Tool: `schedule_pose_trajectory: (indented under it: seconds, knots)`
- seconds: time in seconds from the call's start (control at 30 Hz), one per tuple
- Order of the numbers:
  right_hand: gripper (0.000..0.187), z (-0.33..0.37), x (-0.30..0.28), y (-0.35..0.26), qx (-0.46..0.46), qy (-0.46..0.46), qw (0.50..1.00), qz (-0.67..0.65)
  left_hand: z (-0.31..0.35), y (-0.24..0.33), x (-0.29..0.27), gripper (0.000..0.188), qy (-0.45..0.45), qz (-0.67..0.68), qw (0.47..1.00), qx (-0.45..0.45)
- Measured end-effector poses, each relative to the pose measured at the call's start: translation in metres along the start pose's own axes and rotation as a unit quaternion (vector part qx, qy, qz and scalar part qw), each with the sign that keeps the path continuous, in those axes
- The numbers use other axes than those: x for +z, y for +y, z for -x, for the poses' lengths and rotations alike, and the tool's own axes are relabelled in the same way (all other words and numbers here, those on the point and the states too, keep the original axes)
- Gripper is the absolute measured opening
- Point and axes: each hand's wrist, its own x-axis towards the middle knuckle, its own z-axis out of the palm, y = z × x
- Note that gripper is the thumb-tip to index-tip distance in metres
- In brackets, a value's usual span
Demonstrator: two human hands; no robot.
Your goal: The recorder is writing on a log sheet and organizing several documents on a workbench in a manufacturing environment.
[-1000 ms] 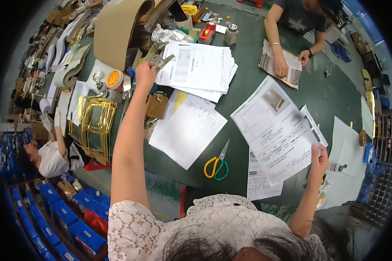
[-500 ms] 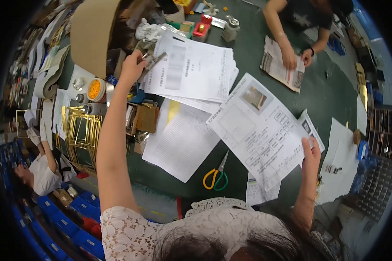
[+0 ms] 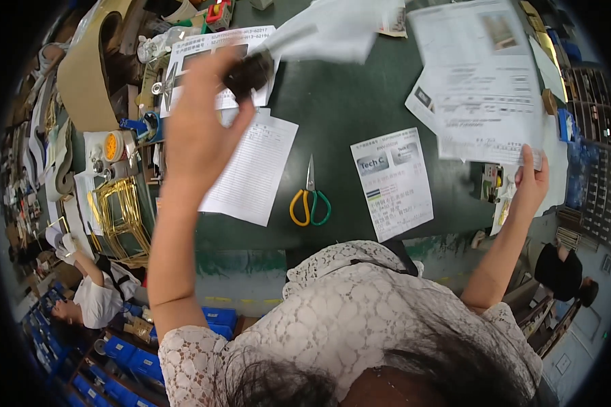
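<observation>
Head view, looking down: a wide green desk [image 3: 360,88] fills the middle, strewn with papers. Largest among them is a printed sheet [image 3: 485,81], blurred, lifted off the desk at the upper right; the right hand [image 3: 531,182] pinches its lower corner between thumb and fingers. A lined form [image 3: 251,169] lies flat near the left forearm, and a smaller printed sheet [image 3: 392,182] lies flat just right of centre. Between these two rest scissors [image 3: 310,200] with yellow and green handles, blades pointing away from the person. The left hand [image 3: 200,129] is raised above the desk, fingers closed round a small dark object [image 3: 249,73], too blurred to identify, with a white sheet [image 3: 332,32] trailing from it.
</observation>
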Motion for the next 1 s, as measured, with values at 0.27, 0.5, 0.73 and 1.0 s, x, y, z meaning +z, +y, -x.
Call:
schedule_pose_trajectory:
  seconds: [0.27, 0.5, 0.73, 1.0]
  knots:
    - [0.033, 0.059, 0.010, 0.014, -0.057, -0.125, 0.987, 0.079, 0.175, -0.049, 0.100, 0.049, -0.140, -0.095, 0.982, -0.081]
    - [0.045, 0.102, 0.075, 0.090, -0.198, -0.416, 0.878, 0.129, 0.260, -0.091, 0.150, 0.037, 0.061, 0.368, 0.694, -0.616]
    - [0.028, 0.078, 0.096, 0.166, -0.091, -0.456, 0.870, 0.163, 0.244, -0.092, 0.140, 0.040, 0.091, 0.534, 0.502, -0.675]
    - [0.021, 0.028, 0.135, 0.162, -0.088, -0.417, 0.890, 0.162, 0.250, -0.103, 0.145, 0.043, 0.010, 0.463, 0.586, -0.665]
